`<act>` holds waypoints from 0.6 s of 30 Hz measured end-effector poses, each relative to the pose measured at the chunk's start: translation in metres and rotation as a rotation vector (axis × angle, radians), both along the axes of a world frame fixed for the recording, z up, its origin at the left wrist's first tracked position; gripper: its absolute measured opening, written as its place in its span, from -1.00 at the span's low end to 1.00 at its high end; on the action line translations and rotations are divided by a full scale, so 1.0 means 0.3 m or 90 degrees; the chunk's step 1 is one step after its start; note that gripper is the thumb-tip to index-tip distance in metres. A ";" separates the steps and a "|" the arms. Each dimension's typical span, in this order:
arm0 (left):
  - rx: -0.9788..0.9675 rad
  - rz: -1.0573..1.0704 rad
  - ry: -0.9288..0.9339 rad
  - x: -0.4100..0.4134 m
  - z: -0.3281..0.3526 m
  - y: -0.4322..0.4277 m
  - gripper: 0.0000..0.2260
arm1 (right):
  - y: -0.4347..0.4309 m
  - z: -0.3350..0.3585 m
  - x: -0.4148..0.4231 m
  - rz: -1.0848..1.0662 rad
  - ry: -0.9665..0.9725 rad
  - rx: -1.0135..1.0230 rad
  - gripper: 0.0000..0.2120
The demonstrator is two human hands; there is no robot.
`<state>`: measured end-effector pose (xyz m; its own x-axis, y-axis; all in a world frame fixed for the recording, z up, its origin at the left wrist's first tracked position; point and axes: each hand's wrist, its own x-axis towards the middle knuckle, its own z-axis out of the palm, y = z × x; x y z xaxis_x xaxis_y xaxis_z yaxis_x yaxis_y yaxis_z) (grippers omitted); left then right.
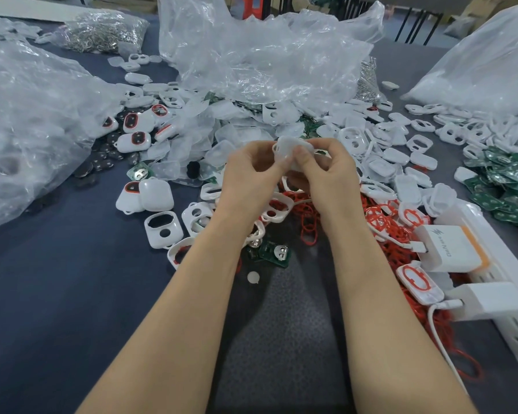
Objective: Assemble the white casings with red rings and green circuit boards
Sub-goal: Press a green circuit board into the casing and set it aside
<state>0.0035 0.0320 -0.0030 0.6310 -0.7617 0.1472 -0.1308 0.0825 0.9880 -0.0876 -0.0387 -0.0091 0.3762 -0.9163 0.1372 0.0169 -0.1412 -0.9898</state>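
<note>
**Above the parts pile: both hands pinch one white casing**

Mid-frame, just over the surface (57, 279), the left hand (251, 171) and right hand (329, 171) meet on a single white casing (290, 147). Both grasp it, with fingers curled round its edges and thumbs pressing on the near face. The casing is lifted clear of the pile and tilted toward the camera. Fingers hide the underside, so whether a ring or board is already seated inside can't be told.

Supplies:
- The red rings (308, 222) lie in a tangled heap right under the wrists, spreading to the right.
- The green circuit boards (508, 180) are stacked far right, with a couple more near the left forearm.
- Loose casing halves (162, 228) are scattered all round.
- Finished casings (132, 138) with red showing sit to the left, by the plastic bags (251, 55).
- A charger (449, 249) is plugged in at the right edge.

Handling judgement:
- The casing looks like a thin moulded shell: light, stiff and smooth, so probably a bit slippery.
- It is best held by the long side walls, leaving the thumbs free to press the snap edges evenly. Uneven force may crack a clip or pop the halves apart.
- The rings look soft and floppy and tangle easily, so pick one out by a single loop.
- The boards are rigid and should be taken by their edges, off the metal contact.

The step is likely pressing the halves closed.
</note>
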 end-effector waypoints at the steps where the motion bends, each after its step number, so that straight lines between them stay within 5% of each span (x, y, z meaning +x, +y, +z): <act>1: 0.013 0.002 -0.017 -0.001 -0.004 -0.001 -0.84 | -0.002 -0.001 -0.004 0.008 -0.006 0.011 -0.90; 7: 0.001 0.018 -0.007 0.014 -0.008 0.002 -0.93 | -0.035 0.009 -0.031 0.149 0.052 0.016 -0.70; 18: -0.002 0.037 0.036 0.033 -0.013 -0.006 -0.88 | -0.002 0.006 -0.010 0.168 -0.033 0.075 -0.94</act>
<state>0.0134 0.0304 -0.0068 0.6814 -0.7231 0.1131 -0.0797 0.0803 0.9936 -0.0905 -0.0392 -0.0074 0.5985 -0.7988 0.0616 0.0892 -0.0100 -0.9960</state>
